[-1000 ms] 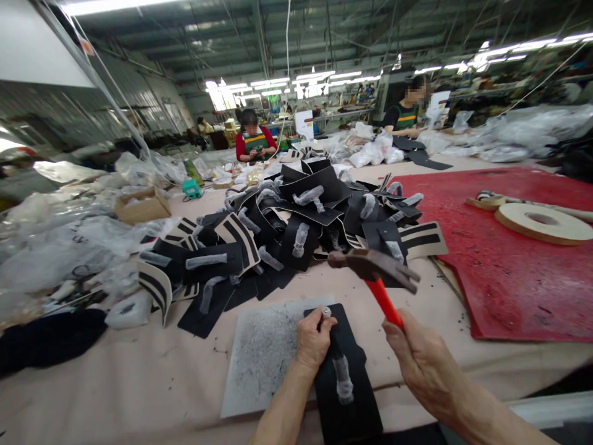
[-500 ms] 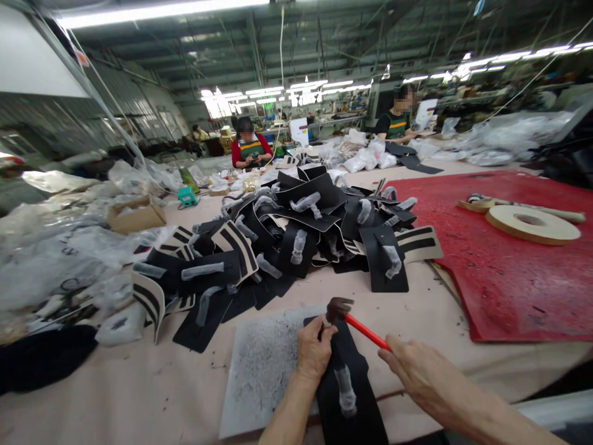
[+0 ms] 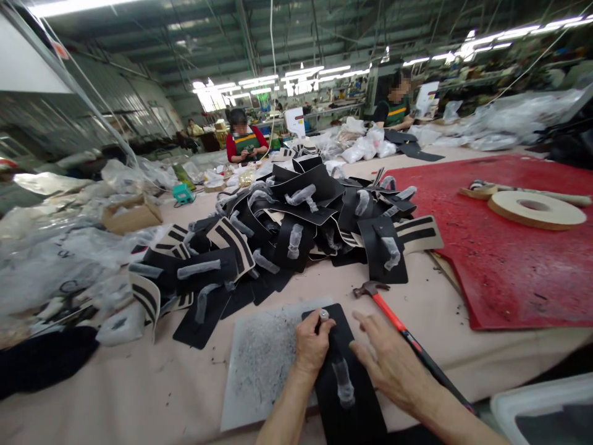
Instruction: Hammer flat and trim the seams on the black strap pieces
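Note:
My left hand (image 3: 311, 346) pinches a small metal punch (image 3: 323, 315) upright on a black panel (image 3: 361, 408). The panel has a strap handle wrapped in clear plastic (image 3: 343, 386) and lies partly on a scuffed pale board (image 3: 259, 358). Over the panel's right side hovers my right hand (image 3: 382, 355), fingers apart and holding nothing. A claw hammer (image 3: 398, 321) with a red and black handle rests on the table just right of that hand, its head pointing away from me.
A heap of black panels (image 3: 296, 216) with wrapped handles fills the middle. At right, a red mat (image 3: 519, 272) carries a tape roll (image 3: 536, 209). Plastic bags (image 3: 92, 259) and a cardboard box (image 3: 132, 214) lie left. Two co-workers sit beyond; a white bin (image 3: 546, 402) stands lower right.
My right hand has let go of the hammer, which now lies on the table to the right, and has come back over the panel. The left hand still holds the punch.

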A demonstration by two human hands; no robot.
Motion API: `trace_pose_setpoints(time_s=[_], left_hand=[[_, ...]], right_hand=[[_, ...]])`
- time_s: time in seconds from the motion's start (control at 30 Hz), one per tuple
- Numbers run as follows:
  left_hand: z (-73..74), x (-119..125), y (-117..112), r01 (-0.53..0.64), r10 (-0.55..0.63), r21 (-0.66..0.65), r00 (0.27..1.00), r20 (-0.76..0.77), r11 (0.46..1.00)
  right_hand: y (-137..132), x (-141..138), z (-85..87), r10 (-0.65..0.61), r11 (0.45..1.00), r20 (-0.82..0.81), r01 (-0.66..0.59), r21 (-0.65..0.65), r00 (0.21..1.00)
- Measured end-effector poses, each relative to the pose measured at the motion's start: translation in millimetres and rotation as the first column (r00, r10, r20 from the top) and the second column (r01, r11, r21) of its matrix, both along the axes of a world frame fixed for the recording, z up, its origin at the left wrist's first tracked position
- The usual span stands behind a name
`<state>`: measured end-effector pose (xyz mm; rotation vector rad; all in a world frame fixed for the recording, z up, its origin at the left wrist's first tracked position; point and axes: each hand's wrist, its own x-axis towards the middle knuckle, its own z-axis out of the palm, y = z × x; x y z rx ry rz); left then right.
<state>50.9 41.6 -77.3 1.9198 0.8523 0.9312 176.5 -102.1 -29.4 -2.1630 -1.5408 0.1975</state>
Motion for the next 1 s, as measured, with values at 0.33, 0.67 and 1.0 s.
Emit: trace_pose_setpoints(time_s=[0.33,0.67,1.0], left_hand=[[-1.0,1,10,-0.288,0.373,-0.415,0.918,0.138,0.863],[11.0,-14,28,-0.278,0.343,-0.291,0.917,0.202,0.915],[2.1,-58,51,-0.287,0.318,-0.219,0.940,0.124,0.933]], right_hand=[[15,-70,-19.8,0.102,0.957,-0.055,-0.113,-0.267,0.993],[9,-76,-8.5,0.077,0.944,-0.077,-0.098,-0.314,0.994],[-15,-54,5.3,0.334,0.927,-0.156,-0.354,-0.123,0.929]])
